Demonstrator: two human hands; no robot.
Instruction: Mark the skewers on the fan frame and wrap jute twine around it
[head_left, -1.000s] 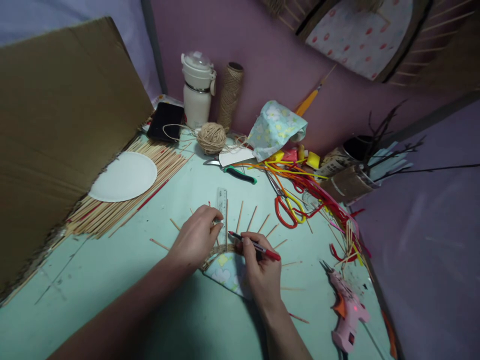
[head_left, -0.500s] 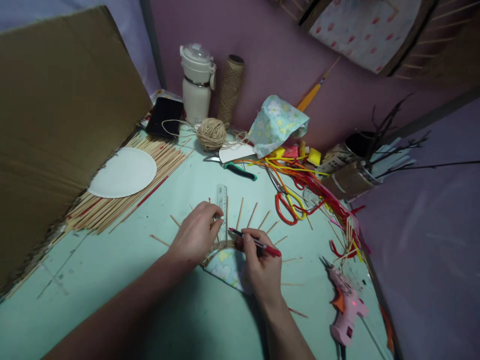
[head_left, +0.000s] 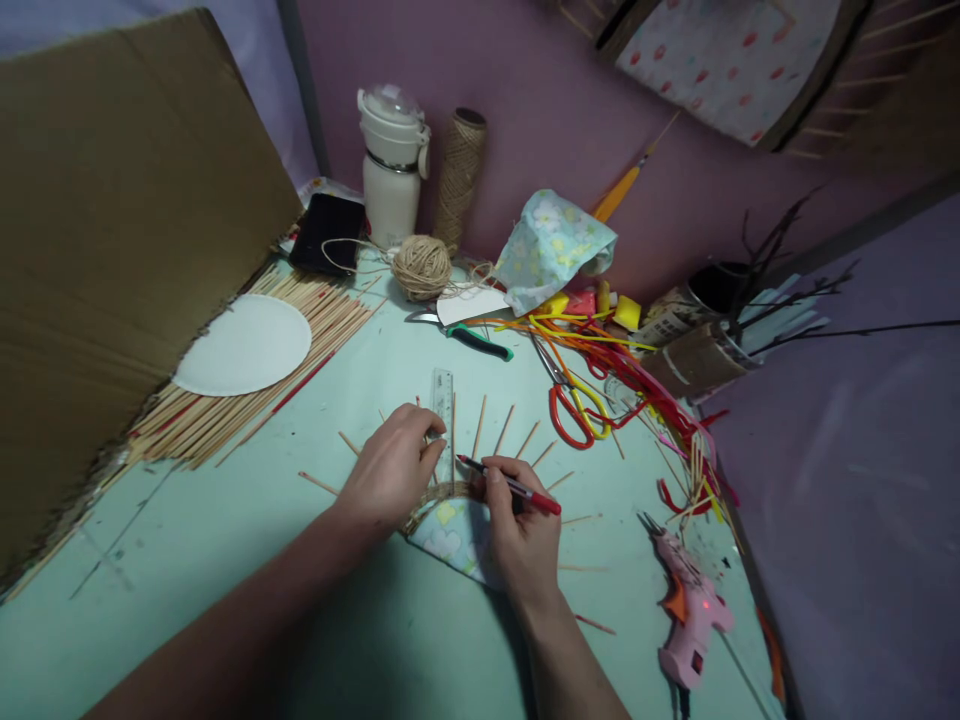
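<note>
My left hand (head_left: 394, 465) pinches a clear ruler (head_left: 442, 392) that stands lengthwise along one of the thin sticks. My right hand (head_left: 525, 520) holds a red pen (head_left: 536, 497), its tip beside the ruler and a stick (head_left: 454, 430). Below both hands lies a floral fabric piece (head_left: 442, 535) with a twine-wrapped curved edge (head_left: 454, 489). Several sticks fan outward around it on the table. My right hand covers part of the fabric, and my left fingers hide part of the ruler.
Red and yellow scissors (head_left: 574, 410) and green-handled pliers (head_left: 480, 342) lie beyond the hands. A pink glue gun (head_left: 694, 610) is at the right. Bundled sticks (head_left: 330, 330) and a white disc (head_left: 247, 345) lie left, by a cardboard sheet (head_left: 135, 250). A twine ball (head_left: 421, 267) sits behind.
</note>
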